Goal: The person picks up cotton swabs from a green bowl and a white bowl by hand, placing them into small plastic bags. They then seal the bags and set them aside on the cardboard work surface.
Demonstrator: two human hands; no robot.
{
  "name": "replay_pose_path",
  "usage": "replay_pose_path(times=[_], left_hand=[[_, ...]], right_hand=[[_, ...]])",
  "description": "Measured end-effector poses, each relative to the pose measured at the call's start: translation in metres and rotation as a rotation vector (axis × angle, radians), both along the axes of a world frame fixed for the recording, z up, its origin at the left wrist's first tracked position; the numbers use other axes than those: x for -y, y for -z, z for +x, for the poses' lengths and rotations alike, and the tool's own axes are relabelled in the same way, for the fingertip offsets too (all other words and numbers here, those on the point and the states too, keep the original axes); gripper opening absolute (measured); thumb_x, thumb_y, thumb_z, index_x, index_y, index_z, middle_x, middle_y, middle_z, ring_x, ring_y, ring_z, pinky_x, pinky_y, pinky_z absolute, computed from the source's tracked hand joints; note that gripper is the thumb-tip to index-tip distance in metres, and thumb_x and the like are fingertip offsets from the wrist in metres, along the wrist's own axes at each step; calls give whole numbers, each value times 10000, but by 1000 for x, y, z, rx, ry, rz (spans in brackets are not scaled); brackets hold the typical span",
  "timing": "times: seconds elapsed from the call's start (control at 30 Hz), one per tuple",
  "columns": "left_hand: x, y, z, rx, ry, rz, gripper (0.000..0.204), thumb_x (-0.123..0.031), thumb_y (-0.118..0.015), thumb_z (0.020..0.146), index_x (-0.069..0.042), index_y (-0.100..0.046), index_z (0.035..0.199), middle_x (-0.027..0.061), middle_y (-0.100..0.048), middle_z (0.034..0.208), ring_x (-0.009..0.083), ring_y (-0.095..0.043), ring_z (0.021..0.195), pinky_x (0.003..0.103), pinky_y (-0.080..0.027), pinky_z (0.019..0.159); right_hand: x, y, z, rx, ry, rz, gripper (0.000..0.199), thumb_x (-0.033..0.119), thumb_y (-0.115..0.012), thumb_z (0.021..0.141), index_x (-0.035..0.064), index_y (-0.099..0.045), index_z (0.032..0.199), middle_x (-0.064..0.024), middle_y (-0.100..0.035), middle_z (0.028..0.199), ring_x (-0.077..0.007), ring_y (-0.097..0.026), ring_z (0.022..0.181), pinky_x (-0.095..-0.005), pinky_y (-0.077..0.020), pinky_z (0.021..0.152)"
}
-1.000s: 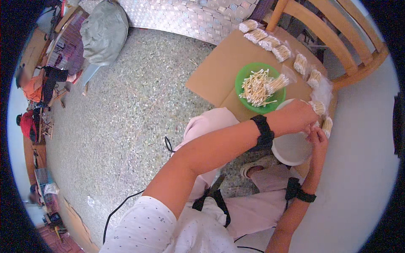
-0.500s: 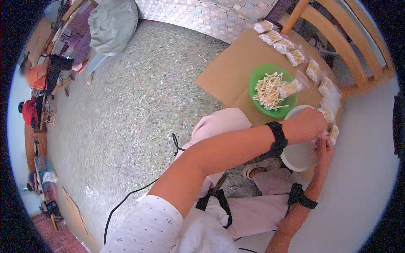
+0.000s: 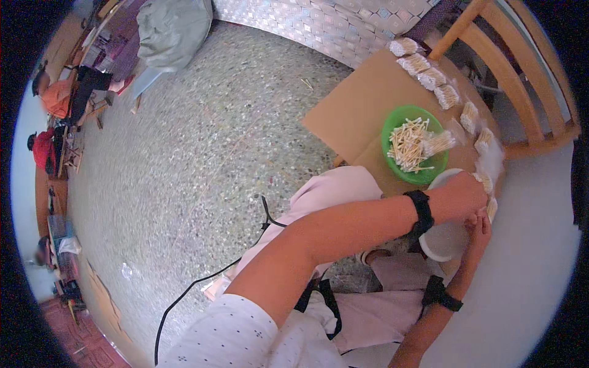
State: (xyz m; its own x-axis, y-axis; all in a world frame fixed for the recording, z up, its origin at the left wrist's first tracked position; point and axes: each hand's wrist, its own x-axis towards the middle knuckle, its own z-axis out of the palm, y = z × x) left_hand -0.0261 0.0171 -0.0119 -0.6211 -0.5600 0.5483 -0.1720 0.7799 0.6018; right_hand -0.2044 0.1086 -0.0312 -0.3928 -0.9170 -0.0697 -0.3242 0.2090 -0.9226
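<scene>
My left hand [image 3: 464, 195] is closed, reaching across above a round white dish [image 3: 443, 240]. My right hand [image 3: 478, 226] meets it at the dish's right side, fingers bent and pressed together. Whatever lies between the fingers is too hidden to make out. Just beyond the hands stands a green bowl [image 3: 441, 171] with a heap of loose cotton swabs [image 3: 410, 144]. A clear bag of cotton swabs [image 3: 438, 143] rests on the bowl's right side. More bagged swabs [image 3: 483, 181] lie right beside my left hand.
Several bags of cotton swabs [image 3: 431, 78] line the far and right edges of the cardboard-covered surface [image 3: 356, 104]. A wooden chair back [image 3: 503, 67] rises behind them. A black cable [image 3: 190, 287] runs along my left arm. Other people [image 3: 56, 98] sit far off at the left.
The whole view has shifted, so the surface, bowl and hands appear slightly farther right and lower. Both hands stay together beside the white dish, still closed.
</scene>
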Motion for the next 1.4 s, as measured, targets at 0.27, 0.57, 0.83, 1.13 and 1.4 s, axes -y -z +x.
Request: replay_pose_path(times=[0.27,0.57,0.83,1.13,1.4], left_hand=[[0,8,-14,-17,-139,92,181,-204,-631,673,-27,-652,645,192,-609,609,357,-620,583,458,-470,518],[-9,8,-26,71,-113,157,150,-162,-622,662,-16,-634,632,194,-606,611,361,-604,557,475,-446,489],[-8,4,-12,108,-193,-7,143,-190,-645,673,-60,-676,726,131,-648,726,273,-650,700,413,-478,567],[-5,2,-16,-94,-259,113,196,-190,-555,775,5,-567,759,210,-614,742,368,-622,661,472,-480,555],[-10,-14,-8,-243,-147,332,233,-241,-543,820,-9,-538,835,205,-597,718,383,-604,667,474,-476,580]], right_hand=[[3,2,-9,-35,-1,14,250,291,-544,935,51,-600,980,8,-557,820,-73,-513,730,-233,-437,658],[-2,-4,-11,-41,-67,-13,253,282,-525,946,36,-583,967,16,-546,842,-74,-502,764,-230,-427,692],[-1,-15,-1,-141,-109,-28,248,276,-528,940,31,-573,944,7,-537,842,-88,-500,770,-243,-427,717],[1,-9,-1,10,-68,-54,188,242,-562,903,74,-478,911,-2,-486,880,-78,-442,769,-240,-387,687],[-4,-8,4,-580,-185,-130,986,208,-800,668,36,-192,1425,-171,-372,1356,-256,-352,1274,-366,-279,1064]])
